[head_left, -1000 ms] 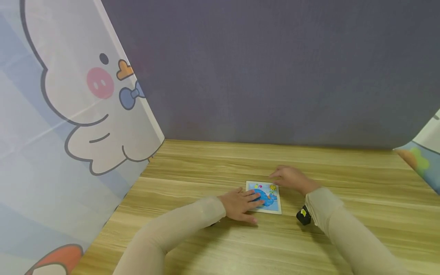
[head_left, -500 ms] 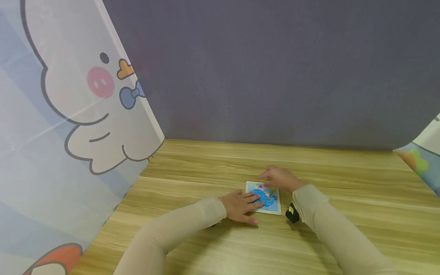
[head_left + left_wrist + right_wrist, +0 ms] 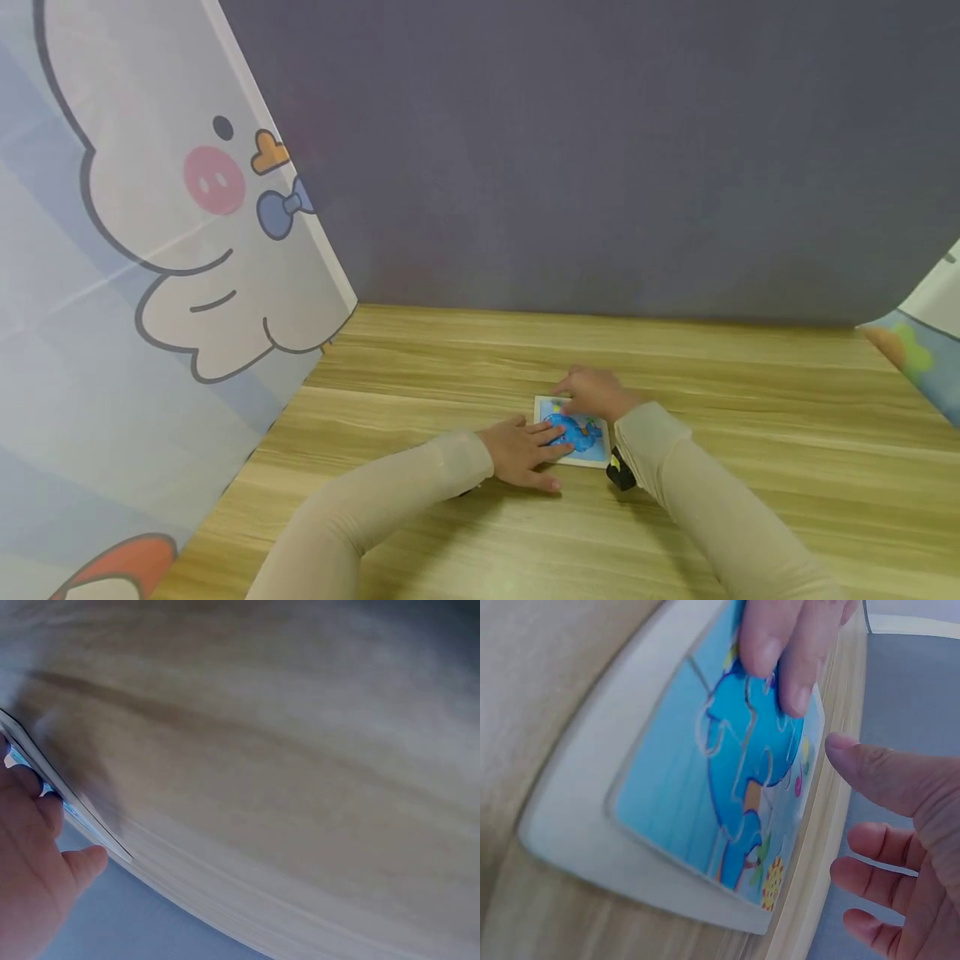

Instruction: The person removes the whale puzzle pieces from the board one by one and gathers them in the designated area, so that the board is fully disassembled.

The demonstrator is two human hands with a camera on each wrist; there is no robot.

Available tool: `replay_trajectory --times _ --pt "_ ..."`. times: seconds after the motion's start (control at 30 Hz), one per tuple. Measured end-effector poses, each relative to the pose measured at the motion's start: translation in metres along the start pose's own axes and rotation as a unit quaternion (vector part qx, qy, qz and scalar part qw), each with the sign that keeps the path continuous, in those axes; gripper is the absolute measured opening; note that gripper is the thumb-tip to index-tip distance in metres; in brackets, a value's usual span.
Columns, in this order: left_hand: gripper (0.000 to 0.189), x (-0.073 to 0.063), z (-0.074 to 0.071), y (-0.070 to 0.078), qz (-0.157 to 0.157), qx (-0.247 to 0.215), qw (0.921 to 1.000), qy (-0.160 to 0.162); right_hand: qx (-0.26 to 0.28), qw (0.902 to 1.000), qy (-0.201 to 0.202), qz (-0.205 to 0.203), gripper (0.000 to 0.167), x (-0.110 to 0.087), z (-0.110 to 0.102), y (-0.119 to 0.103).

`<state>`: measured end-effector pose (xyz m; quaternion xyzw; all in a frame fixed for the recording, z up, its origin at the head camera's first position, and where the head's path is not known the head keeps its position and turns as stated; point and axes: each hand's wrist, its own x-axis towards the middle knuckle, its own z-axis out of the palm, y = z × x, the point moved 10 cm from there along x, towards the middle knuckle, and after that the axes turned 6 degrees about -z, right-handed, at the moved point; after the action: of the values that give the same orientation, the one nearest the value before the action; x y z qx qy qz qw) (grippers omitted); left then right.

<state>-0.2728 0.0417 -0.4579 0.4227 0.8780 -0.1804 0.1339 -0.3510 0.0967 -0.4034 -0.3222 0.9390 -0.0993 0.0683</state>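
Observation:
A small square jigsaw puzzle (image 3: 592, 454) with a white border lies on the wooden table; its picture is a blue animal with a yellow sun. In the right wrist view, seams run between the puzzle's pieces (image 3: 735, 772). My left hand (image 3: 519, 450) rests on its left part, fingers spread and straight. Over the far edge is my right hand (image 3: 596, 393), its index finger extended and the others loosely curled, holding nothing in the right wrist view. Whether its fingertips touch the puzzle is unclear. The left wrist view shows my left hand (image 3: 30, 862) at the puzzle's edge.
The wooden table (image 3: 420, 358) ends at a dark grey panel (image 3: 600, 167) at the back. A cloth printed with cartoon animals (image 3: 172, 208) hangs at the left. A black object with a yellow mark (image 3: 619, 472) sits at my right wrist.
My right hand has moved leftward, from the puzzle's right far corner to above its far edge. The left hand and the puzzle have stayed put.

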Motion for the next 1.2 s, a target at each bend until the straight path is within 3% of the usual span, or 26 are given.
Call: replay_trajectory --times 0.37,0.67,1.2 --pt "0.07 -0.003 0.0 0.0 0.002 -0.002 1.0 -0.004 0.005 0.9996 -0.01 0.026 0.029 0.006 0.005 -0.004" --pt "0.07 -0.003 0.0 0.002 0.006 0.006 1.0 -0.002 -0.028 0.9992 -0.027 0.011 0.027 0.014 0.012 -0.009" --pt "0.07 -0.005 -0.002 0.002 0.001 0.007 1.0 -0.005 -0.015 0.9984 -0.05 0.02 0.023 0.019 0.015 -0.008"
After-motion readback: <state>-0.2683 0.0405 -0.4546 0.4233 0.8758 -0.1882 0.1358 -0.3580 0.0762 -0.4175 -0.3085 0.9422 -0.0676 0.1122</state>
